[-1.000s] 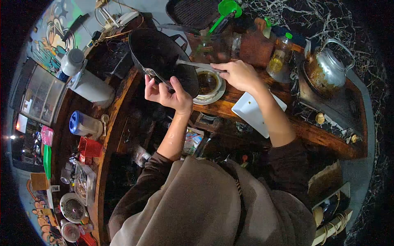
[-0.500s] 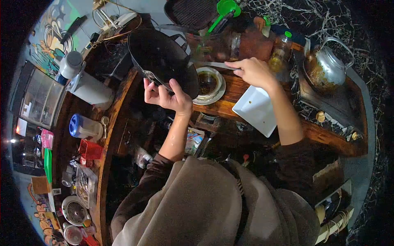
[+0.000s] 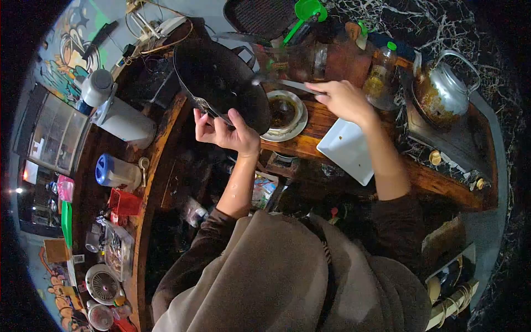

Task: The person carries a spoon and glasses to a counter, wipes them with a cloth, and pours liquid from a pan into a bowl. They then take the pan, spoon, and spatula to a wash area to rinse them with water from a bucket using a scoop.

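My left hand (image 3: pixel 231 131) grips a black wok (image 3: pixel 218 83) from its near side, fingers curled at the handle end. The wok is tilted toward the right, its dark inside facing me. In my right hand (image 3: pixel 345 99) is a long metal-handled utensil (image 3: pixel 298 86), whose blurred head is at the wok's right rim. Below that utensil stands a bowl of dark liquid (image 3: pixel 282 112) in a white dish (image 3: pixel 299 126), close beside the wok. A white rectangular tray (image 3: pixel 345 155) with a few dark specks lies under my right forearm.
An oil bottle (image 3: pixel 379 77) with a green cap stands behind my right hand. To the right, a metal kettle (image 3: pixel 445 86) sits on a stove (image 3: pixel 442 141). A green funnel (image 3: pixel 310 10) and a black grill pan (image 3: pixel 257 19) are at the back; a blue-lidded pitcher (image 3: pixel 119 171) is left.
The utensil's head has shifted slightly along the wok's right rim, and my right hand has moved a little. My left hand keeps its hold on the tilted wok.
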Available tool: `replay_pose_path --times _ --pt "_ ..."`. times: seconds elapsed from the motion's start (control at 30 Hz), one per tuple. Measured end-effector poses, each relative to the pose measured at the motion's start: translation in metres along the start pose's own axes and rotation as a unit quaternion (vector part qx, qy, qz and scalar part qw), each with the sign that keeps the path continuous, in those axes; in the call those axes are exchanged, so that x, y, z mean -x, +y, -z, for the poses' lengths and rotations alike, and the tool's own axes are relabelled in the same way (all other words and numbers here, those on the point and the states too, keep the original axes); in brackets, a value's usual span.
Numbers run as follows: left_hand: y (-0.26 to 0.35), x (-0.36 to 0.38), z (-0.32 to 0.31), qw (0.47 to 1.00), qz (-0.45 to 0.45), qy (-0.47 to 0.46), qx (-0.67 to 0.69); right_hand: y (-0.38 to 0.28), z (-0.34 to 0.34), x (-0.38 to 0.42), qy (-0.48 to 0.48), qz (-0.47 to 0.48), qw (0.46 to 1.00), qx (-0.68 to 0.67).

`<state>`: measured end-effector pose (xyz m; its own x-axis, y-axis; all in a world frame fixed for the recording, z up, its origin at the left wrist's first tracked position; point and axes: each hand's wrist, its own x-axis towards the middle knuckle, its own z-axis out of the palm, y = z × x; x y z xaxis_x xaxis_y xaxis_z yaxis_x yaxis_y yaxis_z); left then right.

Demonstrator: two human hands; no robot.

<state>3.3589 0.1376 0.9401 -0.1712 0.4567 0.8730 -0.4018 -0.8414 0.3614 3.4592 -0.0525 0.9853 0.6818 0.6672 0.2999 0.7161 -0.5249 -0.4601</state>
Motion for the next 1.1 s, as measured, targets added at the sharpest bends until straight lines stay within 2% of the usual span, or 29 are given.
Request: replay_pose_path --times 0.03,0.1,0.17,0.23,0.27,0.3,0.33,0.37,0.43,0.5,0.53,0.57,0.63,0.67,0.7,0.8,0.87,0.97,1.1 --pt "0.0 0.0 -0.001 1.0 0.0 -0.002 -0.001 -0.007 -0.008 -0.008 -0.03 -0.036 0.997 -0.066" --pt "0.003 0.001 -0.001 1.0 -0.003 -0.016 -0.004 -0.016 -0.033 -0.021 -0.023 -0.042 0.988 -0.148" --pt "0.006 0.002 -0.003 1.0 -0.004 -0.027 -0.008 -0.041 -0.043 -0.019 -0.018 -0.07 0.985 -0.154" --pt "0.007 0.0 -0.004 0.999 0.01 -0.03 -0.004 -0.012 -0.104 -0.028 0.179 0.135 0.955 -0.193" --pt "0.006 -0.003 -0.005 1.0 0.009 -0.029 -0.005 -0.008 -0.111 -0.026 0.245 0.185 0.938 -0.163" --pt "0.005 -0.006 -0.006 1.0 0.014 -0.015 0.011 -0.007 -0.099 -0.017 0.244 0.187 0.937 -0.163" --pt "0.002 -0.009 -0.005 0.999 0.02 -0.001 0.027 -0.008 -0.075 -0.003 0.092 0.095 0.981 -0.143" --pt "-0.001 -0.011 -0.004 1.0 0.02 0.001 0.024 -0.009 -0.051 0.007 -0.064 0.0 0.991 -0.118" --pt "-0.007 -0.012 0.0 1.0 -0.002 -0.002 -0.004 -0.008 -0.018 0.014 -0.152 -0.072 0.986 0.01" --pt "-0.01 -0.01 0.001 1.0 -0.003 0.004 -0.003 -0.011 0.005 0.016 -0.175 -0.133 0.975 0.017" --pt "-0.01 -0.009 0.001 1.0 -0.005 0.007 0.002 0.002 -0.001 0.018 -0.095 -0.046 0.994 0.019" --pt "-0.009 -0.009 0.001 1.0 -0.005 0.005 0.002 0.005 -0.008 0.014 -0.095 -0.047 0.994 0.018" --pt "-0.005 -0.009 -0.001 0.999 0.016 0.019 0.024 -0.004 -0.015 0.005 -0.016 0.027 0.999 -0.008" --pt "-0.005 -0.008 -0.002 0.999 0.016 0.018 0.025 -0.016 -0.013 0.003 -0.065 -0.039 0.997 -0.018" --pt "-0.005 -0.007 -0.003 1.0 0.011 0.017 0.003 -0.019 -0.022 0.0 -0.053 -0.022 0.998 -0.04" --pt "-0.006 -0.009 -0.006 0.999 0.017 0.025 -0.012 -0.024 -0.038 0.004 -0.062 -0.057 0.994 -0.067" --pt "-0.007 -0.012 -0.005 0.999 0.03 0.037 -0.003 -0.015 -0.036 0.012 -0.061 -0.052 0.997 -0.022" --pt "-0.01 -0.012 -0.001 0.998 0.043 0.034 -0.015 -0.011 -0.01 0.024 -0.131 -0.1 0.984 0.064" --pt "-0.014 -0.008 0.001 0.999 0.02 0.014 -0.023 0.004 -0.001 0.026 -0.107 -0.111 0.985 0.081"
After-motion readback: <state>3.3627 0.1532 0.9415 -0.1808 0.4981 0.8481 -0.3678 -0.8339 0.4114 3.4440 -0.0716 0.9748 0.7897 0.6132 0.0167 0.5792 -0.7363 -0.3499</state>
